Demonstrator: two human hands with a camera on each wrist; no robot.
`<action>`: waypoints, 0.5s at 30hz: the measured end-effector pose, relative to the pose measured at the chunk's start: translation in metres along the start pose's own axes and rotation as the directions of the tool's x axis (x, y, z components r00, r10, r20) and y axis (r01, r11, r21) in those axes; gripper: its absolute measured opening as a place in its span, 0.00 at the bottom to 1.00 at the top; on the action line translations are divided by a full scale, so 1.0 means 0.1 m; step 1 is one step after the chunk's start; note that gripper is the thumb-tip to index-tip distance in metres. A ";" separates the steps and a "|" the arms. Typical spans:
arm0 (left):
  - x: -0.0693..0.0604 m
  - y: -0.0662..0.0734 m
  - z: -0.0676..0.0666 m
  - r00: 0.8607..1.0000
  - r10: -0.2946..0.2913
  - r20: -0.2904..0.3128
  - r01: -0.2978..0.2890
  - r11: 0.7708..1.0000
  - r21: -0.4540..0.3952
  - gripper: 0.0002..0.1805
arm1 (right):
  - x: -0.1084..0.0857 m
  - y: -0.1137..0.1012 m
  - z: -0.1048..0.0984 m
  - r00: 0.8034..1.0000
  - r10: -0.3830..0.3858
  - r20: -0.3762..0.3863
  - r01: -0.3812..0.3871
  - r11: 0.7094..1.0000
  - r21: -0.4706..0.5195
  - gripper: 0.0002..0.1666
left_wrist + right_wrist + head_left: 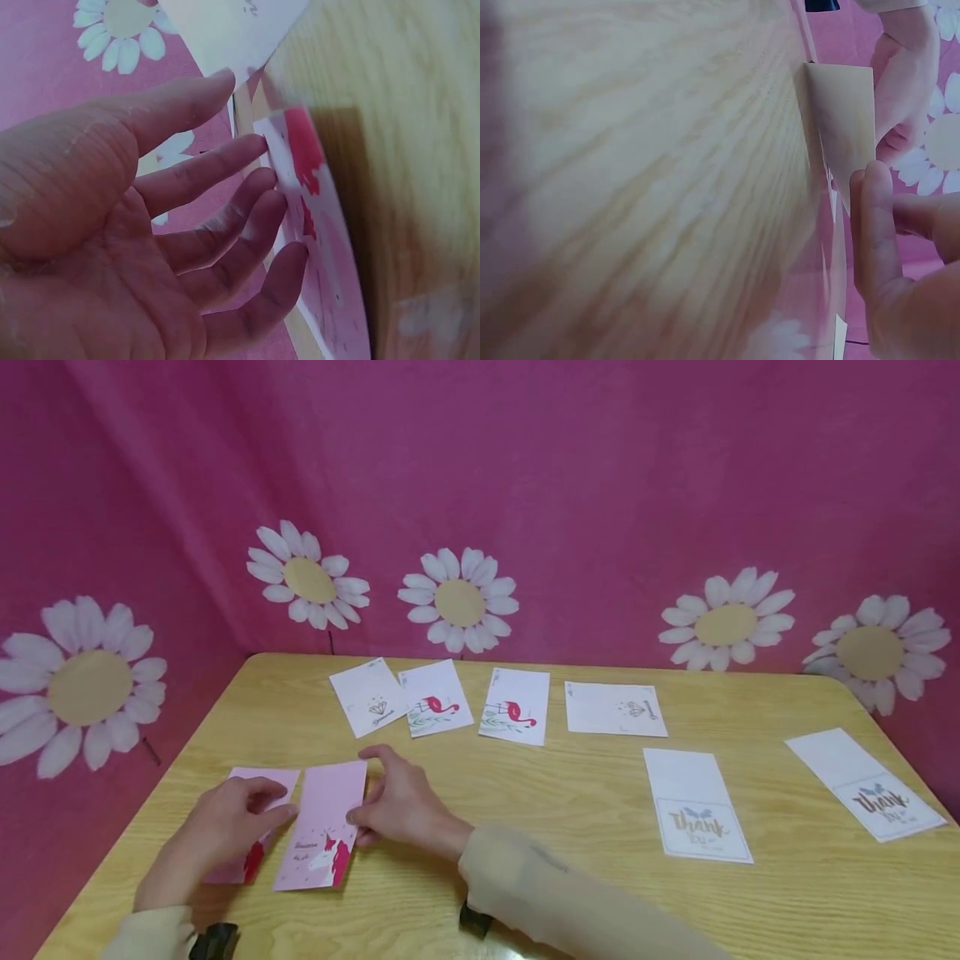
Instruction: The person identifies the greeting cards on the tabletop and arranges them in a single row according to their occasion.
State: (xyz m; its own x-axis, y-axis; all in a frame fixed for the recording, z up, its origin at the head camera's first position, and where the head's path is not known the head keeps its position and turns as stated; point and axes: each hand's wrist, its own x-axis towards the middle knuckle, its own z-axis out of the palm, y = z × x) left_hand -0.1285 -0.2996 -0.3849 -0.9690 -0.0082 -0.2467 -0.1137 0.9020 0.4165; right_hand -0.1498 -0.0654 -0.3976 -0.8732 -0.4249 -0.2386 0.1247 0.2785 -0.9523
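Two pink cards with a unicorn picture are at the front left in the head view. My right hand (401,802) pinches the right edge of one unicorn card (324,802) between thumb and fingers. The right wrist view shows the plain underside of that card (847,112) tilted up from the table. My left hand (221,831) lies over the other unicorn card (231,867) and partly hides it. Seen from the left wrist, its fingertips touch the card's face (330,240), while the thumb stays apart from it.
Along the back of the wooden table (555,827) lie two flamingo cards (437,697) (515,706) between two diamond cards (367,693) (611,708). Two "thank you" cards (697,806) (862,785) are at the right. A pink flowered cloth (570,510) hangs behind.
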 end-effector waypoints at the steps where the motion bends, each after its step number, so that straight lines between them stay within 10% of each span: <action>1: 0.01 0.00 0.00 1.000 -0.006 0.001 0.006 1.000 -0.005 0.32 | 0.01 0.00 0.01 1.000 0.001 0.000 -0.001 1.000 -0.008 0.44; 15: 0.05 -0.01 -0.03 0.997 -0.074 0.003 0.074 0.996 -0.056 0.24 | 0.13 -0.01 0.15 0.998 0.055 0.009 -0.055 0.997 -0.053 0.36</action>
State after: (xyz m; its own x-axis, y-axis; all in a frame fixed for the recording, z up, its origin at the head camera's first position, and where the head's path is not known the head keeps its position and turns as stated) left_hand -0.1336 -0.3020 -0.3842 -0.9572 -0.0733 -0.2799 -0.1972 0.8733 0.4455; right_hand -0.1543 -0.0838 -0.4030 -0.8609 -0.4161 -0.2927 0.1476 0.3464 -0.9264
